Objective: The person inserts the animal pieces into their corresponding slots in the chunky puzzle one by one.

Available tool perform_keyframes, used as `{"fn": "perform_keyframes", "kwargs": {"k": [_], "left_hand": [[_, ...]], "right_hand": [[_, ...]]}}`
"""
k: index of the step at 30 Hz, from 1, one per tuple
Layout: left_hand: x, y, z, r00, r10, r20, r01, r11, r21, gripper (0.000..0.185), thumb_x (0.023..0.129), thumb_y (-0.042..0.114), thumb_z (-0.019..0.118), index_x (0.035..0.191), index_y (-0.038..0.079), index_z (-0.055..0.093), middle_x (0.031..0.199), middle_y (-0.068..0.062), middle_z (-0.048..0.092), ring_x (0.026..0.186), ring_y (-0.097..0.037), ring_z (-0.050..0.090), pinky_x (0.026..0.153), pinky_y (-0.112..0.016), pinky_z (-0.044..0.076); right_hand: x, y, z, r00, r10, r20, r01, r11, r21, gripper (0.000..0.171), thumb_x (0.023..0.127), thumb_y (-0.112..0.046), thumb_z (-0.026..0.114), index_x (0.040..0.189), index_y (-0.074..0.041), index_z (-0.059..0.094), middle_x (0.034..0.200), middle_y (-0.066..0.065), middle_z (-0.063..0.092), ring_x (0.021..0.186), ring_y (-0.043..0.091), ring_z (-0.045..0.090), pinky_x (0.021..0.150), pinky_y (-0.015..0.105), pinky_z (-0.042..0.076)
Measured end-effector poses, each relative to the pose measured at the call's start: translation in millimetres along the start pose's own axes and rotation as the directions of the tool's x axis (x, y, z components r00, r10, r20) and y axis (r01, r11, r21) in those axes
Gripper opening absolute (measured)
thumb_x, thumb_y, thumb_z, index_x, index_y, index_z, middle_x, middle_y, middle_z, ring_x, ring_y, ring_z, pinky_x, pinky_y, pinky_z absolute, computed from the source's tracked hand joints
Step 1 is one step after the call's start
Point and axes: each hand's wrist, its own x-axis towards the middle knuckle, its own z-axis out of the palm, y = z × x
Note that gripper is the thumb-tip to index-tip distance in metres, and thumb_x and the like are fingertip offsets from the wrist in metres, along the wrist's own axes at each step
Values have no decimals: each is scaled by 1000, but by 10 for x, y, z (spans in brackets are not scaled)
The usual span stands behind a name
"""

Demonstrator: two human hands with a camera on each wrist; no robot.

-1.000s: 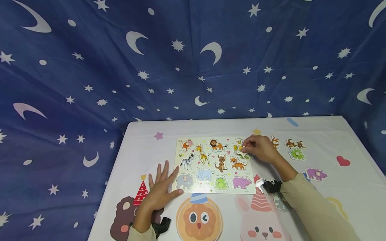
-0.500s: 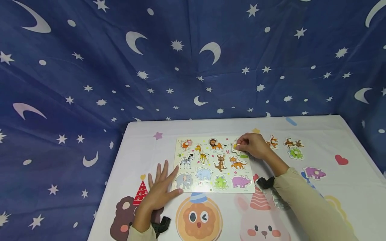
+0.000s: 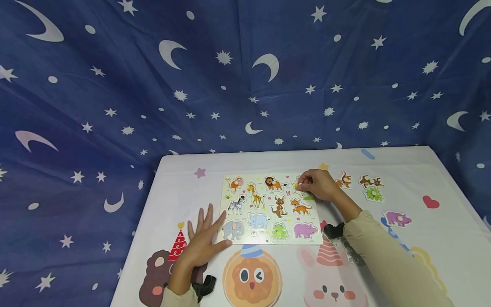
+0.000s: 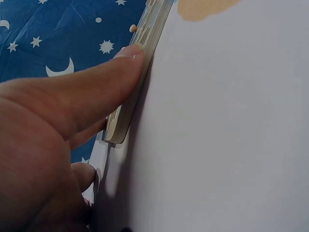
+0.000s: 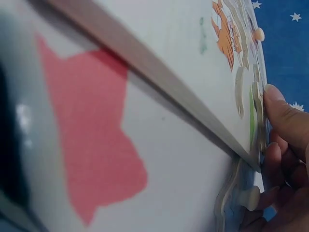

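The right hand point(image 3: 320, 184) is at the far right corner of the puzzle board point(image 3: 268, 238), its fingers curled in a pinching grip on a yellow-and-green animal piece point(image 3: 298, 186). That piece lies just under the fingertips point(image 5: 285, 116), over the top-right recess of the board. From the right wrist view it looks partly seated, with one edge perhaps riding above the board face, though the angle is too steep to be sure.

The left hand point(image 3: 203, 241) lies flat on the table point(image 3: 184, 170) at the board's near left corner. Its fingers are straight and spread, gripping nothing; the thumb point(image 4: 108, 79) presses against the board's edge and braces it.

The step in hand seems to be fitting this piece into its cut-out. The next move probably calls for a small twist or nudge to line the outline up with the recess, then a light press down until it sits flush, with the left hand stopping the board from sliding.

Beyond the right hand, away from the board, loose pieces lie on the table: a monkey piece point(image 3: 344, 180) nearest, a brown animal piece point(image 3: 370, 182) and a green piece point(image 3: 374, 194) further out, and a purple hippo piece point(image 3: 399, 218) nearer the person's sleeve point(image 3: 383, 251).
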Motion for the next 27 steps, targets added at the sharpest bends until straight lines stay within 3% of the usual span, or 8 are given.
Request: {"fn": "perform_keyframes", "kwargs": {"k": [27], "left_hand": [[14,-30,14,1000,-6,1,6,1000,0,86,90,45,74,161,25,31,173,-13,-6,157,-43,-18,113,-73,-21]], "right_hand": [[24,11,-13,999,32,13,-32,999,-5,12,88,-21,82,86,-13,73,74,0,59,66,16,51,60,29,42]]}}
